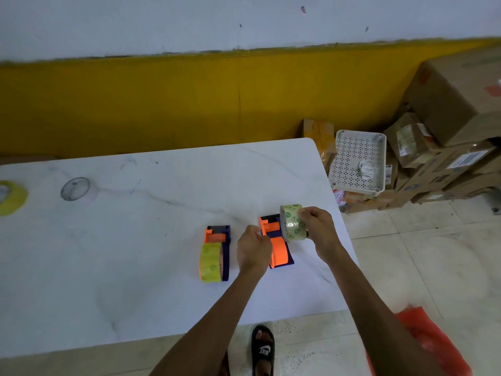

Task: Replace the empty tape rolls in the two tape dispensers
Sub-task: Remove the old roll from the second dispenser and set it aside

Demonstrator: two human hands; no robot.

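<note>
Two orange and dark blue tape dispensers lie on the white marble table (135, 253). The left dispenser (215, 253) carries a yellowish clear tape roll. The right dispenser (278, 248) shows a bare orange hub with no roll on it. My right hand (318, 229) grips a clear tape roll (292, 222) just above the right dispenser's far end. My left hand (253, 248) hovers beside that dispenser with its fingers curled; it seems to pinch the tape's loose end, though I cannot make the strip out.
A yellowish tape roll (10, 198) lies at the table's far left edge, and an empty grey core ring (75, 189) sits near it. Off the table's right side are a white perforated tray (357, 161), stacked cardboard boxes (444, 147) and a red bag (431, 340).
</note>
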